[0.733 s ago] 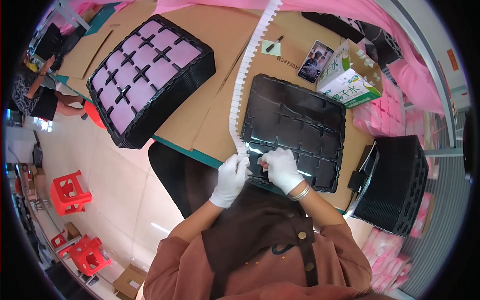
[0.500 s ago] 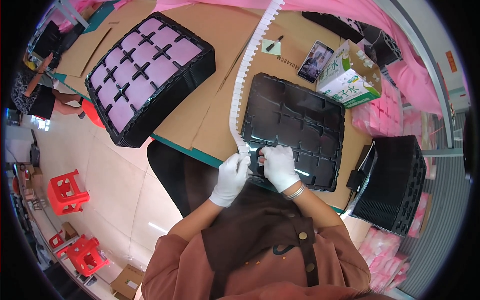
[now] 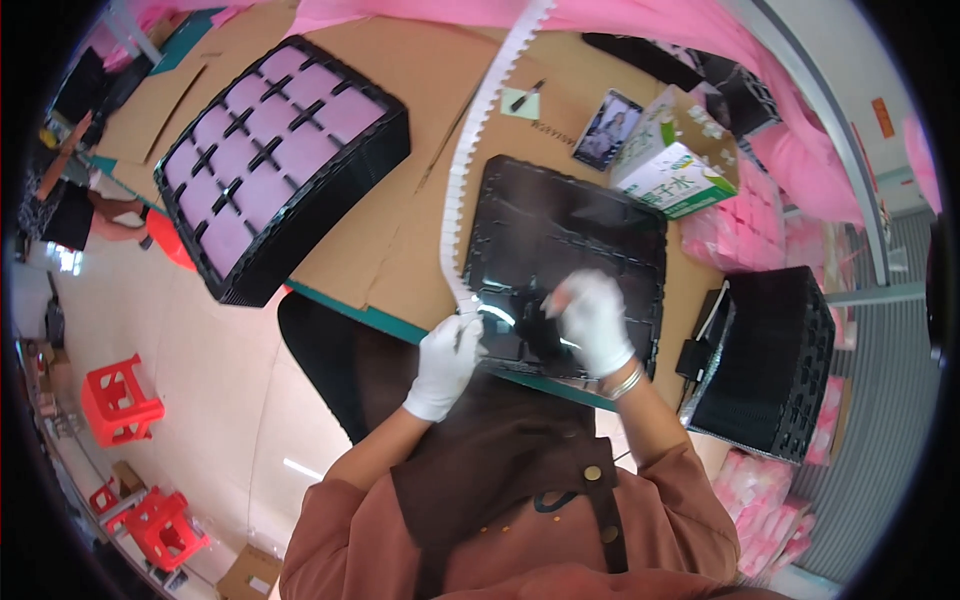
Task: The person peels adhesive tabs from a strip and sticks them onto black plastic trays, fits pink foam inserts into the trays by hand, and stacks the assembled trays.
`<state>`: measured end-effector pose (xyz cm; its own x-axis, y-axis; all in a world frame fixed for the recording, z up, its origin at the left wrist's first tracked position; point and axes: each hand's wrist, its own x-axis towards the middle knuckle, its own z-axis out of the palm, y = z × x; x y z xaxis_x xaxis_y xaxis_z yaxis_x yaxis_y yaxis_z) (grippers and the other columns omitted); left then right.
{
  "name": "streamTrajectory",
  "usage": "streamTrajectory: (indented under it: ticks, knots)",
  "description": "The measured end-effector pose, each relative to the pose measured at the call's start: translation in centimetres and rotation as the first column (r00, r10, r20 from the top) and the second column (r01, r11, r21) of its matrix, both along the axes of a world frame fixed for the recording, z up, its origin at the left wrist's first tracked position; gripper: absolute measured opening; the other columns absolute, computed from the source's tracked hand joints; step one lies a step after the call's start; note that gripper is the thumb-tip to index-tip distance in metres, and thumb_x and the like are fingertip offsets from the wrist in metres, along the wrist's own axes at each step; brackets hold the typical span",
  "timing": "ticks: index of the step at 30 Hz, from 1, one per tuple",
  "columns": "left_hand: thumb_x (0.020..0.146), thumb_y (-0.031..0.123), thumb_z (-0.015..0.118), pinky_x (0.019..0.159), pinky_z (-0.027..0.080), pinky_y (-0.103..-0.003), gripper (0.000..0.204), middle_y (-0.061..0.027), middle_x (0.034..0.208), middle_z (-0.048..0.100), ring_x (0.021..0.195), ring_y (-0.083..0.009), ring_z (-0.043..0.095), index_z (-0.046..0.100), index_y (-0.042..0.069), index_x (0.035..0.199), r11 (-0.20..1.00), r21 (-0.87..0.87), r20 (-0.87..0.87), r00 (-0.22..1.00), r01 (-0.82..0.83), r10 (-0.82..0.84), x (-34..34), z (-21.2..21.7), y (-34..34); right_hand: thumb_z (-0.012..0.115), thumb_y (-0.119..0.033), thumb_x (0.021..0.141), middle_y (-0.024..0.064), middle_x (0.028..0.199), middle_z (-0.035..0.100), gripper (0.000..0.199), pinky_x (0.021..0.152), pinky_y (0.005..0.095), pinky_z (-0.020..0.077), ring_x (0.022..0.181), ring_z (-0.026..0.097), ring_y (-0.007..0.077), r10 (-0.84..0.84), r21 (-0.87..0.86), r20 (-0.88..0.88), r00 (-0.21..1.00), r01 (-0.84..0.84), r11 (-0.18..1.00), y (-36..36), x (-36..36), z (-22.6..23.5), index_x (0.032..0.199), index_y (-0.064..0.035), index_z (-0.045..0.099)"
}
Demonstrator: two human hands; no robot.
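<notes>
The left hand (image 3: 443,368) is gripping the near end of a white strip (image 3: 463,155) between its fingers, just beside the near left corner of a black tray (image 3: 560,215). The tray is lying flat on the table (image 3: 365,316), and the strip is running up along its left side toward the top. The right hand (image 3: 596,325) is hovering over the tray's near half; its fingers are curling, but blur is hiding whether they are pinching anything, so that cannot be told.

As for progress, one pale patch (image 3: 503,327), perhaps a piece of the strip, is showing in the near left part; the far cells are appearing bare. A long stretch of strip is remaining uncut. To the left, a stack (image 3: 340,200) is carrying pink pads (image 3: 245,140) on top.
</notes>
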<state>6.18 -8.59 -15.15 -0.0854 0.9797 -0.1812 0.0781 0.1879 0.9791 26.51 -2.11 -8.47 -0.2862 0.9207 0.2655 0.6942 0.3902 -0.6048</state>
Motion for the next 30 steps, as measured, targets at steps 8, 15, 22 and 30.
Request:
streamTrajectory:
  ticks: [8,15,22,30]
  knots:
    - [0.095,0.017,0.057,0.053,0.045,-0.022,0.018,-0.0015,0.074,0.062,0.059,-0.0057,0.053,0.063,0.0,0.096,0.999,0.004,0.152,0.988,-0.041,0.04,-1.9,0.7,0.3,0.057,-0.009,0.081,0.0164,0.082,0.068,0.018,0.077,0.0357,0.0495,0.077,0.065,0.0274,-0.595,0.038,0.002,0.804,0.595,0.803,23.2,19.8,8.4,0.091,-0.0066,0.071]
    - [0.096,0.019,0.054,0.064,0.047,-0.024,0.022,-0.0053,0.08,0.064,0.069,-0.0101,0.06,0.063,-0.001,0.097,0.96,0.003,-0.161,0.947,-0.281,0.278,-8.4,-1.1,-1.2,0.061,-0.021,0.079,0.0186,0.081,0.068,0.024,0.068,0.0355,0.0496,0.075,0.066,0.0284,-0.614,0.214,-0.007,0.789,0.601,0.77,22.8,26.2,8.1,0.095,-0.0053,0.071]
    - [0.094,0.025,0.057,0.09,0.043,-0.038,0.045,-0.0156,0.126,0.044,0.107,-0.0254,0.049,0.045,0.001,0.129,0.937,0.054,-0.508,0.798,-0.345,0.323,-11.4,-2.1,-2.1,0.063,-0.011,0.074,0.0152,0.087,0.068,0.017,0.072,0.0363,0.0513,0.08,0.066,0.0304,-0.506,-0.249,0.157,0.848,0.529,0.811,18.3,43.4,-8.0,0.089,-0.0083,0.07]
    - [0.094,0.02,0.055,0.101,0.038,-0.039,0.039,-0.0131,0.131,0.043,0.122,-0.0247,0.045,0.047,0.002,0.128,0.838,0.289,-0.437,0.716,-0.462,0.545,-10.8,3.2,-1.3,0.065,-0.013,0.073,0.0195,0.092,0.067,0.024,0.076,0.0404,0.0508,0.086,0.065,0.0345,-0.743,-0.032,0.414,0.525,0.824,0.565,15.6,34.9,-3.0,0.097,-0.0112,0.068]
